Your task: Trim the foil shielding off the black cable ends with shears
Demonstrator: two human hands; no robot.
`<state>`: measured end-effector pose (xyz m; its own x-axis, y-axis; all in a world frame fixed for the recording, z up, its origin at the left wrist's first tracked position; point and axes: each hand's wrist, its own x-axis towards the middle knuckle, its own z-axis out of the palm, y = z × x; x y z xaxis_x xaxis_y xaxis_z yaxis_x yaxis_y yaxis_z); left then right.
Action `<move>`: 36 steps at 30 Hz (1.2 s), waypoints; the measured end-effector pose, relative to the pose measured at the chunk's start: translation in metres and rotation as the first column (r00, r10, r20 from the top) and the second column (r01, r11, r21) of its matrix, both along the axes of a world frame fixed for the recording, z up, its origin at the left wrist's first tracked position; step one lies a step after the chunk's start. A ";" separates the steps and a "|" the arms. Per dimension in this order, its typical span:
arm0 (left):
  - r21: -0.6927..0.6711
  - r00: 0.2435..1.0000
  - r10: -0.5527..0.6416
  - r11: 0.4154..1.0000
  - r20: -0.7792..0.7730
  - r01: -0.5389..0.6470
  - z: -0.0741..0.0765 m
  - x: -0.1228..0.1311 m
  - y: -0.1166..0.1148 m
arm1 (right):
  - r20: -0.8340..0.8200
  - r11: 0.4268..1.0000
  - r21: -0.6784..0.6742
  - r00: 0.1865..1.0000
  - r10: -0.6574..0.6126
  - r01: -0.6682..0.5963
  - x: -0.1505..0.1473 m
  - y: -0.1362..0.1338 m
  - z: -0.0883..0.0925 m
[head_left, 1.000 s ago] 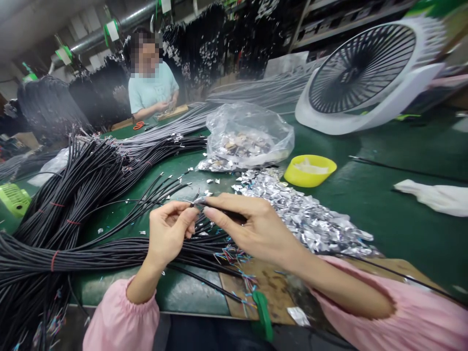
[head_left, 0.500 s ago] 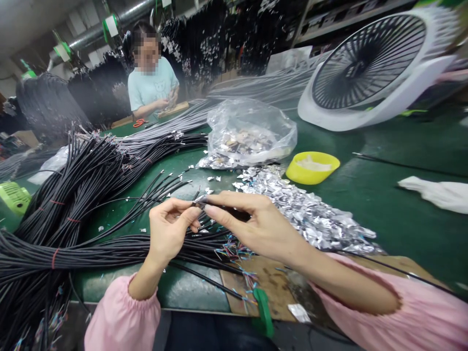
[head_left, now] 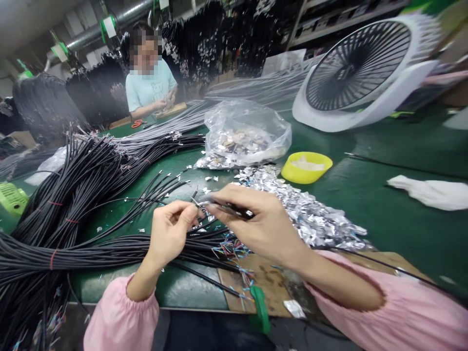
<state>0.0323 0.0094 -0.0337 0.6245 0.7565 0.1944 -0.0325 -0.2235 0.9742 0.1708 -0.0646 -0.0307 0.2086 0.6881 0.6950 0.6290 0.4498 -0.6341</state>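
Observation:
Close together over the table's middle, both my hands work at the stripped end of a black cable. My left hand pinches this cable between thumb and fingertips. My right hand is closed, thumb and index finger pressed together at the pale cable tip. Something dark with a shiny spot shows inside its grip; its kind is hidden by the fingers. Below lies a bundle of black cables with coloured wire ends. Beside my right hand spreads a heap of silvery foil scraps.
Behind the foil sit a clear plastic bag of scraps and a yellow dish. A white fan stands back right, near a white cloth. Tied black cables fill the left. Across the table a person handles something.
My right hand's fingers have curled and shifted slightly, uncovering more of the pale cable end and the dark thing in its grip. My left hand keeps its pinch. The view has shifted slightly.

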 end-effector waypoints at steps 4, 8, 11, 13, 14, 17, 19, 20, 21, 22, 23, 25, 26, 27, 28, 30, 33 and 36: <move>0.199 0.983 -0.058 0.976 -0.175 0.093 0.005 -0.004 -0.002 | 0.141 0.996 0.082 0.990 0.010 -0.022 0.000 -0.002 0.001; 0.344 0.962 0.057 0.938 -0.268 0.041 0.005 -0.006 -0.005 | 0.147 0.996 0.089 0.989 -0.033 0.020 0.002 0.000 0.001; 0.433 0.955 0.217 0.895 -0.203 -0.111 0.001 -0.003 -0.008 | 0.114 0.994 0.070 0.989 -0.097 0.090 0.002 0.001 0.001; 0.428 0.950 0.229 0.896 -0.212 -0.121 -0.002 -0.001 -0.010 | 0.190 0.990 0.115 0.976 -0.102 0.081 0.003 -0.001 0.001; 0.414 0.948 0.218 0.904 -0.231 -0.107 -0.003 0.000 -0.011 | 0.261 0.985 0.157 0.960 -0.105 0.065 0.003 -0.002 0.000; 0.327 0.952 0.160 0.943 -0.260 -0.069 -0.005 0.001 -0.009 | 0.477 0.952 0.306 0.868 -0.138 -0.017 0.005 -0.004 -0.001; 0.195 0.972 0.091 0.980 -0.215 -0.048 -0.005 0.000 -0.006 | 0.529 0.931 0.357 0.838 -0.132 -0.079 0.006 -0.002 -0.001; 0.115 0.982 0.041 0.993 -0.184 -0.020 -0.004 -0.001 -0.005 | 0.501 0.932 0.352 0.859 -0.104 -0.092 0.007 0.000 -0.002; 0.043 0.988 -0.012 0.999 -0.154 0.019 -0.003 -0.002 -0.004 | 0.436 0.942 0.325 0.897 -0.065 -0.090 0.008 0.002 -0.002; -0.011 0.988 -0.070 0.998 -0.140 0.069 -0.002 -0.003 -0.004 | 0.341 0.957 0.280 0.940 -0.028 -0.073 0.009 0.005 -0.003; -0.047 0.982 -0.127 0.991 -0.143 0.122 -0.001 -0.004 -0.004 | 0.223 0.973 0.224 0.975 -0.006 -0.045 0.010 0.008 -0.004; -0.067 0.963 -0.204 0.979 -0.176 0.195 0.000 -0.006 -0.005 | 0.002 0.995 0.099 1.000 -0.025 0.025 0.012 0.014 -0.006; -0.067 0.960 -0.212 0.977 -0.186 0.203 0.000 -0.006 -0.006 | -0.070 0.997 0.055 0.996 -0.055 0.059 0.013 0.015 -0.006; -0.069 0.965 -0.198 0.980 -0.174 0.189 0.000 -0.006 -0.005 | -0.109 0.996 0.021 0.991 -0.084 0.087 0.014 0.016 -0.006; -0.076 0.977 -0.165 0.985 -0.135 0.155 0.000 -0.006 -0.005 | -0.122 0.994 0.001 0.987 -0.108 0.109 0.014 0.016 -0.006; -0.098 0.998 -0.058 0.994 -0.013 0.056 0.000 -0.005 -0.003 | -0.098 0.993 -0.005 0.988 -0.121 0.121 0.011 0.012 -0.004; -0.076 0.993 0.071 0.995 0.095 -0.064 0.000 -0.004 -0.001 | -0.033 1.000 0.000 0.999 -0.015 0.015 0.005 0.006 -0.001; 0.056 0.986 0.141 0.988 0.093 -0.146 0.000 -0.005 -0.003 | -0.012 0.994 0.009 0.994 0.105 -0.105 0.000 0.001 0.000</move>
